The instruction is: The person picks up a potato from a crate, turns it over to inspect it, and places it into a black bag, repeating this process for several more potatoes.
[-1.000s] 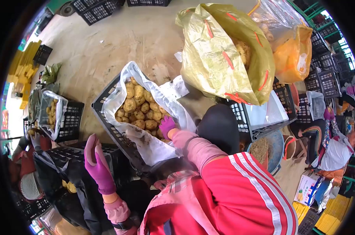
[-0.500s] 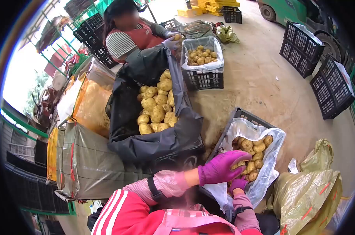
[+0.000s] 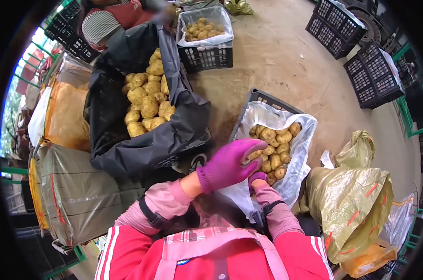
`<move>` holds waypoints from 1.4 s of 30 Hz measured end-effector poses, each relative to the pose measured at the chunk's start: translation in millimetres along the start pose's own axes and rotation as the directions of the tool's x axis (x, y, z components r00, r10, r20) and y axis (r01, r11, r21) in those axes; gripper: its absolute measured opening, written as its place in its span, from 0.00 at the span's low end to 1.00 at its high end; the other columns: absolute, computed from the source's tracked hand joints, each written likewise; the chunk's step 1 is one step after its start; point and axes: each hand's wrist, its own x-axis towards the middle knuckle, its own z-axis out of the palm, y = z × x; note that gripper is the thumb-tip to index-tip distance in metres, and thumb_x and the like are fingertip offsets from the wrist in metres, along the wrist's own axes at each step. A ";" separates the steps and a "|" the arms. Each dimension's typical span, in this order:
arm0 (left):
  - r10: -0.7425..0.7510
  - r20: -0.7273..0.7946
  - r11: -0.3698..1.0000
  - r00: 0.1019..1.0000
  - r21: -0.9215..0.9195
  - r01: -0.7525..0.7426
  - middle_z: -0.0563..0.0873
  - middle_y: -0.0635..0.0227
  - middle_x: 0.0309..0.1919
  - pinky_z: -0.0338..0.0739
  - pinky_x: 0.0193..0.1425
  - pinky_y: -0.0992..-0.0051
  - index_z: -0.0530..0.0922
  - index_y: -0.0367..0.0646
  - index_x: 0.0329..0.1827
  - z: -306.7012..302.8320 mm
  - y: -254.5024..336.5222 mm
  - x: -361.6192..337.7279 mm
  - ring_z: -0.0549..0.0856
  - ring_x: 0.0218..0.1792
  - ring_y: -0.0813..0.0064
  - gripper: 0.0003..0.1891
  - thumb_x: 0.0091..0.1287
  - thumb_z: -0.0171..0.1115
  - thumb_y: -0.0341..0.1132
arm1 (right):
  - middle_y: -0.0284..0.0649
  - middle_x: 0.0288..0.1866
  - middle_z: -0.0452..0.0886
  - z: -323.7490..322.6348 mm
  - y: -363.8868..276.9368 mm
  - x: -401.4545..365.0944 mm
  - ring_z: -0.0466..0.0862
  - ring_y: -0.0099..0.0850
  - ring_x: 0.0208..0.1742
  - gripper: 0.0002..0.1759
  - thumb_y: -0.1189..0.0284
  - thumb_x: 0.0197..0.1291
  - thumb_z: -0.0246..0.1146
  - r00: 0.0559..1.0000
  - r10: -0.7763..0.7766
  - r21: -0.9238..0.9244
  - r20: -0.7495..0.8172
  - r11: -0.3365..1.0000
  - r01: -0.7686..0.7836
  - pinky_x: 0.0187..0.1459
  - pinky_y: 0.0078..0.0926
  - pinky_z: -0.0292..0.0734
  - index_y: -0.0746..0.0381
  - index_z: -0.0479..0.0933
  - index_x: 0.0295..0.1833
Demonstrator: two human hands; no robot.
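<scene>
My left hand (image 3: 231, 164), in a purple glove, is over the near left part of a plastic-lined crate (image 3: 303, 135), its thumb and fingers curved around a potato (image 3: 254, 155). Lower down, inside the crate's near end, is my right hand (image 3: 256, 177), also gloved in purple; its fingers are mostly hidden behind the left hand and the liner. Brown-yellow potatoes (image 3: 282, 148) fill the crate. To the left, a larger container lined with black cloth (image 3: 109, 93) holds a heap of bigger potatoes (image 3: 149, 106).
A co-worker (image 3: 123, 18) in a striped sleeve is at the top left beside another lined crate of potatoes (image 3: 205, 52). Black crates (image 3: 372, 74) stand at the upper right. Olive sacks (image 3: 351, 200) lie on the right, bulky bags (image 3: 88, 196) on the left.
The view has tilted down and shifted right, so things sit higher and further left. My left hand has drawn slightly back from over the potatoes toward the crate's near left side.
</scene>
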 end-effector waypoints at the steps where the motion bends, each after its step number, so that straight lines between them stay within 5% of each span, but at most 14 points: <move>1: -0.007 -0.013 1.000 1.000 -0.022 0.007 0.83 0.55 0.55 0.79 0.60 0.64 0.78 0.43 0.63 -5.9 1.9 3.1 0.84 0.56 0.55 0.20 0.67 0.65 0.30 | 0.38 0.73 0.71 -0.3 -0.2 1.2 0.63 0.47 0.74 0.38 0.45 0.58 0.64 1.000 -0.003 0.000 0.007 1.000 0.003 0.65 0.64 0.60 0.50 0.72 0.72; 12: 0.011 -0.120 0.996 0.993 -0.082 -0.021 0.84 0.54 0.54 0.78 0.62 0.62 0.78 0.43 0.60 -10.9 -5.6 -11.4 0.83 0.56 0.53 0.18 0.68 0.66 0.35 | 0.41 0.66 0.78 2.5 20.1 12.6 0.74 0.45 0.67 0.37 0.45 0.57 0.66 0.976 -0.133 -0.114 0.173 0.981 0.154 0.62 0.53 0.70 0.52 0.75 0.69; 19: 0.006 -0.137 0.994 0.991 -0.106 -0.020 0.81 0.51 0.56 0.77 0.61 0.60 0.75 0.40 0.64 -4.3 -10.4 -12.1 0.82 0.57 0.51 0.23 0.69 0.64 0.39 | 0.43 0.62 0.83 -17.8 93.0 39.8 0.81 0.43 0.62 0.37 0.44 0.57 0.67 0.835 -0.330 0.227 0.441 0.941 0.252 0.60 0.45 0.76 0.54 0.77 0.67; 21: -0.010 -0.146 0.999 0.989 -0.052 0.003 0.80 0.49 0.58 0.76 0.63 0.59 0.73 0.39 0.66 2.2 -12.8 -15.2 0.80 0.59 0.50 0.25 0.69 0.63 0.40 | 0.45 0.48 0.88 -59.2 108.6 36.6 0.87 0.37 0.47 0.33 0.48 0.56 0.72 0.900 -0.432 0.542 0.064 0.772 0.332 0.49 0.30 0.80 0.60 0.81 0.60; 22: -0.016 -0.150 1.000 0.988 -0.021 0.013 0.79 0.48 0.59 0.75 0.64 0.59 0.72 0.38 0.67 5.2 -16.8 -15.6 0.80 0.60 0.49 0.26 0.69 0.63 0.41 | 0.46 0.49 0.87 -90.6 111.5 27.1 0.86 0.35 0.48 0.29 0.54 0.60 0.70 0.842 -0.505 0.359 -0.189 0.763 0.538 0.50 0.32 0.80 0.63 0.80 0.59; 24: -0.176 -0.120 0.983 0.977 -0.070 0.168 0.78 0.44 0.61 0.72 0.68 0.61 0.69 0.35 0.68 16.4 -30.0 -14.0 0.78 0.63 0.51 0.30 0.70 0.63 0.46 | 0.47 0.49 0.86 -173.7 71.9 -35.6 0.85 0.34 0.49 0.26 0.59 0.62 0.68 0.902 -0.294 0.734 -0.317 0.526 0.430 0.54 0.31 0.79 0.68 0.79 0.59; 25: -0.297 -0.091 0.951 0.951 -0.120 0.285 0.77 0.44 0.62 0.72 0.68 0.61 0.68 0.34 0.68 18.4 -30.7 -11.3 0.79 0.63 0.53 0.31 0.70 0.63 0.47 | 0.46 0.51 0.85 -211.7 53.0 -70.5 0.83 0.31 0.53 0.26 0.62 0.63 0.66 0.840 -0.291 0.630 -0.457 0.561 0.537 0.58 0.30 0.77 0.68 0.77 0.60; 27: -0.474 -0.022 0.846 0.880 -0.288 0.448 0.78 0.49 0.59 0.75 0.65 0.65 0.67 0.34 0.68 29.8 -43.9 -6.1 0.80 0.61 0.60 0.34 0.70 0.62 0.53 | 0.47 0.59 0.81 -245.2 25.6 -117.8 0.81 0.35 0.59 0.27 0.68 0.59 0.68 0.761 -0.277 0.689 -0.587 0.322 0.649 0.61 0.32 0.74 0.68 0.74 0.62; 30: -0.442 0.578 0.062 0.686 -0.743 0.666 0.78 0.57 0.58 0.82 0.55 0.66 0.67 0.37 0.69 -17.2 5.1 -1.1 0.82 0.56 0.66 0.35 0.71 0.60 0.56 | 0.48 0.63 0.78 -256.5 -8.7 -159.0 0.78 0.39 0.64 0.30 0.72 0.54 0.70 0.427 -0.374 0.183 -0.823 0.537 0.823 0.65 0.34 0.72 0.69 0.72 0.62; 32: -0.389 0.122 0.599 0.913 -0.719 0.352 0.75 0.60 0.59 0.86 0.45 0.68 0.68 0.41 0.69 25.6 -42.1 -7.7 0.84 0.50 0.70 0.32 0.72 0.59 0.55 | 0.49 0.65 0.76 -248.9 -16.5 -159.2 0.75 0.40 0.67 0.30 0.72 0.57 0.67 0.479 -0.269 0.367 -0.836 0.374 0.852 0.68 0.35 0.69 0.70 0.71 0.65; 34: -0.330 0.028 0.743 0.944 -0.609 0.278 0.74 0.60 0.60 0.85 0.49 0.68 0.68 0.40 0.69 39.2 -52.3 -5.3 0.82 0.53 0.70 0.30 0.74 0.58 0.52 | 0.50 0.67 0.75 -245.7 -20.4 -157.4 0.74 0.41 0.68 0.30 0.71 0.59 0.66 0.590 -0.119 0.555 -0.798 0.235 0.798 0.69 0.36 0.68 0.70 0.70 0.66; 37: -0.172 -0.040 0.905 0.984 -0.400 0.142 0.72 0.61 0.62 0.83 0.56 0.69 0.67 0.38 0.70 54.0 -56.6 -7.5 0.75 0.63 0.70 0.26 0.77 0.55 0.47 | 0.51 0.60 0.80 -228.1 -9.9 -137.9 0.79 0.40 0.63 0.22 0.69 0.68 0.60 0.574 -0.022 0.536 -0.819 0.329 0.777 0.66 0.35 0.71 0.71 0.74 0.63; 39: -0.220 0.019 0.820 0.975 -0.537 0.196 0.71 0.62 0.64 0.85 0.56 0.68 0.67 0.41 0.70 48.3 -41.6 -6.9 0.75 0.65 0.69 0.25 0.77 0.56 0.46 | 0.50 0.55 0.84 -227.5 -5.8 -142.8 0.82 0.39 0.59 0.20 0.67 0.73 0.57 0.545 0.014 0.507 -0.838 0.391 0.768 0.63 0.35 0.73 0.72 0.78 0.58; 42: -0.440 0.311 0.310 0.843 -0.828 0.468 0.70 0.63 0.66 0.86 0.56 0.66 0.68 0.45 0.69 32.0 -6.0 3.0 0.76 0.65 0.68 0.24 0.76 0.58 0.46 | 0.49 0.54 0.84 -229.1 0.0 -145.4 0.82 0.36 0.59 0.18 0.68 0.74 0.55 0.565 0.062 0.551 -0.823 0.329 0.767 0.62 0.33 0.74 0.72 0.78 0.57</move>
